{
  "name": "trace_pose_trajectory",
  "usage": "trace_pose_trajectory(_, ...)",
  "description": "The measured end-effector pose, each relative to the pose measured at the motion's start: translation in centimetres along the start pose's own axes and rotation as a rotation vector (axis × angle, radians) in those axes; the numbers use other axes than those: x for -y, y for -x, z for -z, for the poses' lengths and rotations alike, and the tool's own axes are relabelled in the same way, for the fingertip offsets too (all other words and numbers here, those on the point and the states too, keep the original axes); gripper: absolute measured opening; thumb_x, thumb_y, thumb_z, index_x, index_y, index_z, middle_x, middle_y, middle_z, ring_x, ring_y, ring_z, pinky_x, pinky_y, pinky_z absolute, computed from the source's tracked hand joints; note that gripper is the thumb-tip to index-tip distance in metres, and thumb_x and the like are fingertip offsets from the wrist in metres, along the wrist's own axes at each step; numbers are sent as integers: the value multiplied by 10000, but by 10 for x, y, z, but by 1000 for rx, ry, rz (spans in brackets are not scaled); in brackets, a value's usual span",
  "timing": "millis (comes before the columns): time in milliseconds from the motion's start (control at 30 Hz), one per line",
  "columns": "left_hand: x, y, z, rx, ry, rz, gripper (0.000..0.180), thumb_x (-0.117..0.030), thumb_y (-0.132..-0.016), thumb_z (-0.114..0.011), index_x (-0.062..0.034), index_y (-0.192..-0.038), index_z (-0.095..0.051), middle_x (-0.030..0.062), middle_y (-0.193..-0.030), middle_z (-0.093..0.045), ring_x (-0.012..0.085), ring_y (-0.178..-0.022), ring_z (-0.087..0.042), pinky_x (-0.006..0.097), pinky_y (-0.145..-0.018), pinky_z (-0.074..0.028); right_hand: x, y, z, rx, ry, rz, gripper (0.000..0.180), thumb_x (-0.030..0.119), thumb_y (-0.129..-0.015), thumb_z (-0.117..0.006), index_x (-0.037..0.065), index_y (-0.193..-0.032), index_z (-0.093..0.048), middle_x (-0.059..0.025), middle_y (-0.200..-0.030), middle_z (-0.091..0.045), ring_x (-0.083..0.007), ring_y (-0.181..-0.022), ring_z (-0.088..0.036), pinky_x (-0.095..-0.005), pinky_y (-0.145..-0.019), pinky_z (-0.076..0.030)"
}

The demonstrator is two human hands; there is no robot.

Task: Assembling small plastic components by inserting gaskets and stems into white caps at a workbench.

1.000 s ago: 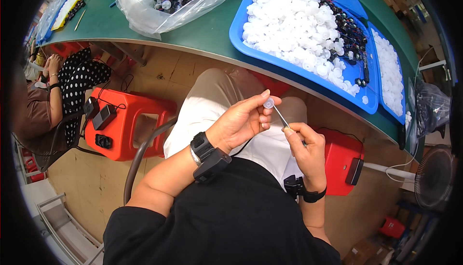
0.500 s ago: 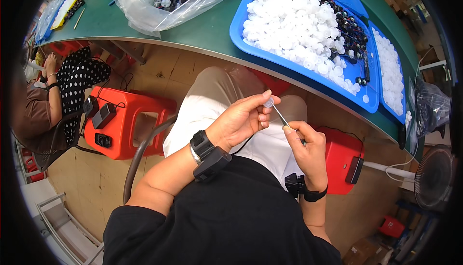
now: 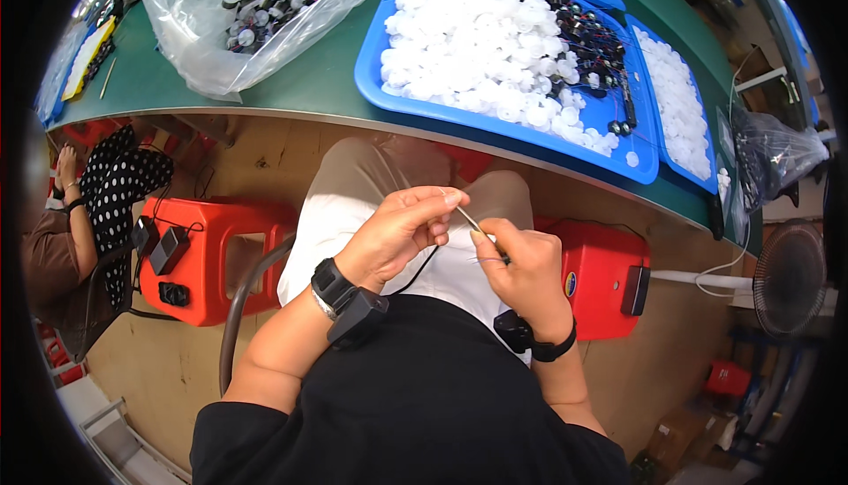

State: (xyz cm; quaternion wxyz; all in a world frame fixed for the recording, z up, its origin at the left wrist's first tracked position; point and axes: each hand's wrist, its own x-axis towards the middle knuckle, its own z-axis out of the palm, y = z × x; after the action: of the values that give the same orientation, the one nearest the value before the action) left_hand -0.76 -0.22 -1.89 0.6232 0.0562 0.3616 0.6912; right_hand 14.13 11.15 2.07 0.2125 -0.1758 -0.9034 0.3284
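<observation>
Above my lap, my left hand point(image 3: 396, 231) is closed in a pinch, thumb against fingertips. The small clear round plastic piece it grips is now almost wholly covered by the fingers. My right hand point(image 3: 528, 264) is closed around a slim pointed metal tool point(image 3: 467, 217) that looks like tweezers. The tool's tip meets the left fingertips, and its dark rear end shows beneath the right fingers. Beyond my hands on the green table point(image 3: 291, 107) stands a blue tray point(image 3: 369, 68), heaped with white translucent plastic pieces point(image 3: 481, 48) and small black wired parts point(image 3: 594, 48).
A clear plastic bag point(image 3: 190, 48) with small motor-like parts sits left of the tray. A second blue tray point(image 3: 707, 183) holds more white pieces. Red stools point(image 3: 212, 264) stand beside me, a fan point(image 3: 789, 277) at right. Another person point(image 3: 62, 229) sits at far left.
The view has shifted, so the table and trays appear further left. The left fingers have turned and now cover the clear piece. My right hand has tilted, still gripping the tool.
</observation>
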Motion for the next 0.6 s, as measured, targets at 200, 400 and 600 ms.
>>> trace_pose_trajectory(200,-1,2,-7,-95,94,-160,191,-193,-925,-621,-4,-949,-626,-28,-720,-466,66,-612,-423,224,-560,-379,2,-8,15,20,166,216,93,122,-834,-673,57,-792,-621,-38,-539,-539,-210,-451,-533,-326,-438,-398)
trace_pose_trajectory(400,-13,1,0,-73,206,-195,254,-246,-945,-602,3,-993,-617,-17,-735,-485,74,-642,-443,227,-593,-400,-3,-28,68,-305,66,69,114,103,-870,-667,-5,-900,-645,-90,-636,-587,-144,-488,-532,-288,-495,-430)
trace_pose_trajectory(600,-2,-4,-6,4,226,-38,283,-251,-966,-575,19,-1044,-614,-6,-754,-491,92,-659,-446,233,-597,-394,-54,-90,106,-500,365,-182,230,208,-906,-654,-9,-982,-662,-77,-627,-598,-165,-537,-513,-315,-542,-437)
